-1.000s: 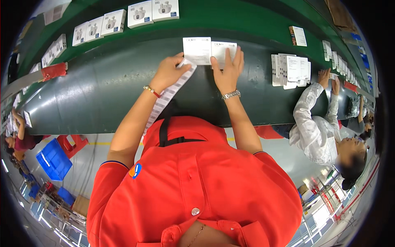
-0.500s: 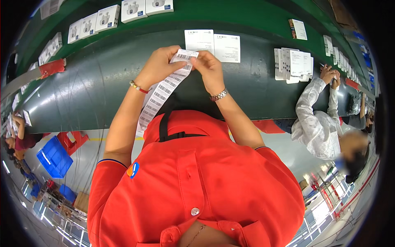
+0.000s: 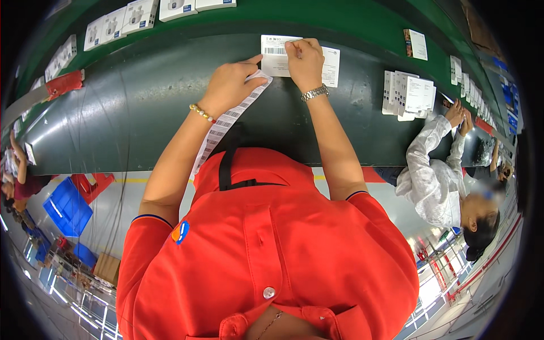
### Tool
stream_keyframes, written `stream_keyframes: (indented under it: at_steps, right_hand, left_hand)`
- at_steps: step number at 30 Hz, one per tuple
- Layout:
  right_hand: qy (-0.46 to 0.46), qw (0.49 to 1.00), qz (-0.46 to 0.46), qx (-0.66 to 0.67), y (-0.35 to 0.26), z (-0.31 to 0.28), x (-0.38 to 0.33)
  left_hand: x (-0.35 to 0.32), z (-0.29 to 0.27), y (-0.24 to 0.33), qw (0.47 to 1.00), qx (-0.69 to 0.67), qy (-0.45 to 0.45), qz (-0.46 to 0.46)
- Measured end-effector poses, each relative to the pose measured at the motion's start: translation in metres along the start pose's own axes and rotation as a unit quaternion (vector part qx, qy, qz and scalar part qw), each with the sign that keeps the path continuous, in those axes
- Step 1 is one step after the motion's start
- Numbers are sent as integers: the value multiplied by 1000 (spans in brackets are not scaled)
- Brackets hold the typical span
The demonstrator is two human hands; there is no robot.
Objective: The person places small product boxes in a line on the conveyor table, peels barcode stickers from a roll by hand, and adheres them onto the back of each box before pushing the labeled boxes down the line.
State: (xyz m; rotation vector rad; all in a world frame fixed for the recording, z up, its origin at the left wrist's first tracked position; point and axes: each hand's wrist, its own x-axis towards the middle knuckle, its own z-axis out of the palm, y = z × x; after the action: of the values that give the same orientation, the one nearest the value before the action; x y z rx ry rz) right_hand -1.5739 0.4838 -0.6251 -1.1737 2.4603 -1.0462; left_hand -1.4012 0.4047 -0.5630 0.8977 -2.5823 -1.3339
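Two white boxes lie side by side on the dark green bench, the left box (image 3: pixel 274 69) partly under my right hand and the right box (image 3: pixel 331 69) showing past it. My right hand (image 3: pixel 306 63) is closed, its fingertips at the right end of a barcode label (image 3: pixel 275 51) that lies against the left box's top face. My left hand (image 3: pixel 231 88) pinches the upper end of a long strip of barcode labels (image 3: pixel 226 120), its index fingertip close to the left box's edge. The strip hangs down towards my waist.
White boxes with a camera picture (image 3: pixel 140 15) stand along the green ledge at the back left. A stack of white boxes (image 3: pixel 419 93) sits to the right, near a co-worker in a pale patterned sleeve (image 3: pixel 426 139). A red-wrapped metal bar (image 3: pixel 65 84) crosses the bench's left end.
My right hand has moved from the strip up and right to the left box, with a barcode label now against that box. My left hand keeps the strip, slightly further right.
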Motion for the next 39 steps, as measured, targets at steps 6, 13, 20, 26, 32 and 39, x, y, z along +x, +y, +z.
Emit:
stream_keyframes:
  at_steps: [6,13,20,26,32,39]
  right_hand:
    - [47,994,-63,-75,0,7,-1]
    - [100,972,-69,-200,-6,-10,-4]
    - [-83,851,177,487,-47,-11,-54]
    - [-91,803,229,543,-39,-18,-60]
    - [62,922,98,370,-19,-37,-51]
    - [3,997,51,56,43,-74,2]
  left_hand:
    - [7,14,-13,995,82,-21,43]
    - [12,4,-16,999,38,-8,38]
    - [28,-18,-4,965,-223,-75,-111]
    - [23,-18,4,928,-327,-164,-63]
    - [34,2,8,996,-40,-79,15]
    - [38,32,33,991,39,-129,17]
